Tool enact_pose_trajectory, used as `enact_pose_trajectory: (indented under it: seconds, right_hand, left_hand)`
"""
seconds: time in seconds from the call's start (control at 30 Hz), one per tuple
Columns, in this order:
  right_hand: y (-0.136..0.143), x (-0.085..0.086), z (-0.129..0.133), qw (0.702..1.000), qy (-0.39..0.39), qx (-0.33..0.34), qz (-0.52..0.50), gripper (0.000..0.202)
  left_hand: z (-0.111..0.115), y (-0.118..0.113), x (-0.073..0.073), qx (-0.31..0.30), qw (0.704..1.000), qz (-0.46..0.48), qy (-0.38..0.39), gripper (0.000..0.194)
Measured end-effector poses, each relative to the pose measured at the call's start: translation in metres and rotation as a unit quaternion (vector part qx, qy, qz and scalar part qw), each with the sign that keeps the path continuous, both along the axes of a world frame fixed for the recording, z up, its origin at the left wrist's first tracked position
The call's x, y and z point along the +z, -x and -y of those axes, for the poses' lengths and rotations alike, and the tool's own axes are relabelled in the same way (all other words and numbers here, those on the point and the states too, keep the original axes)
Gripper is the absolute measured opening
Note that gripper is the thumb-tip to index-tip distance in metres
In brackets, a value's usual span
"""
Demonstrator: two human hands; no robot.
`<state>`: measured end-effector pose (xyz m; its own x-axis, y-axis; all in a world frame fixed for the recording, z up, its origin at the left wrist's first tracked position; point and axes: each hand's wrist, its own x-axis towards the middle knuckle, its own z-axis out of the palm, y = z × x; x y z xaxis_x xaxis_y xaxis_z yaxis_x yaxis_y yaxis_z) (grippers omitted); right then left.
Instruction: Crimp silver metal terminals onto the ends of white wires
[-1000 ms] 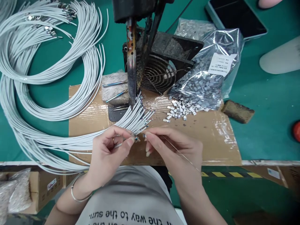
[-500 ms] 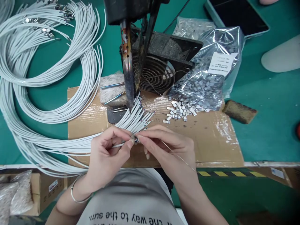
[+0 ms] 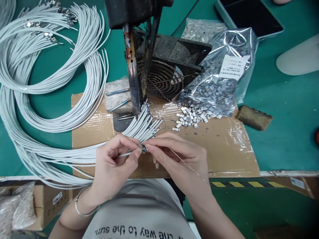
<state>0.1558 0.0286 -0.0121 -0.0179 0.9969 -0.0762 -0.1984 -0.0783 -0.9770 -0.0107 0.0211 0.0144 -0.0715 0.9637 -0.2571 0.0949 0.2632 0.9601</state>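
Note:
My left hand is closed in a pinch on the end of a white cable, close to my body. At the fingertips sits a small metal connector, mostly covered by fingers. The thumb and index finger of my right hand pinch the connector's other side. A thin silvery wire runs across the back of that hand; its ends are hard to make out. Just beyond my hands, a bundle of white cables lies with its tips fanned out under the soldering iron.
Loose metal connectors lie beside a clear bag of more. A black fan stands behind the iron. Coiled white cables fill the left. A brown block sits right of the cardboard sheet, a tablet at the back.
The view has shifted slightly. Both hands keep the same pinch at the connector, with no clear movement between them.

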Motion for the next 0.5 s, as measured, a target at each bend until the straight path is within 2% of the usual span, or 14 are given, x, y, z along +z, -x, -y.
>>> enact_pose_trajectory:
  seconds: [0.13, 0.23, 0.33, 0.4, 0.5]
  right_hand:
    - [0.001, -0.002, 0.001, 1.000, -0.011, 0.000, 0.021, 0.025]
    - [-0.001, -0.006, 0.005, 0.996, -0.046, -0.006, 0.081, 0.021]
    - [-0.005, -0.009, 0.010, 0.986, -0.078, -0.009, 0.144, 0.032]
    - [-0.007, -0.012, 0.013, 0.984, -0.073, -0.015, 0.160, 0.037]
    - [-0.009, -0.013, 0.016, 0.983, -0.048, -0.024, 0.174, 0.034]
  left_hand:
    - [-0.001, -0.001, -0.001, 0.003, 1.000, 0.014, 0.002, 0.016]
    - [-0.002, -0.002, -0.002, 0.004, 1.000, 0.009, 0.005, 0.016]
    - [-0.004, -0.002, -0.002, 0.011, 1.000, -0.009, 0.001, 0.014]
    - [-0.006, -0.002, -0.002, 0.021, 1.000, -0.023, 0.000, 0.013]
    - [-0.009, -0.001, -0.001, 0.031, 0.999, -0.031, 0.005, 0.012]
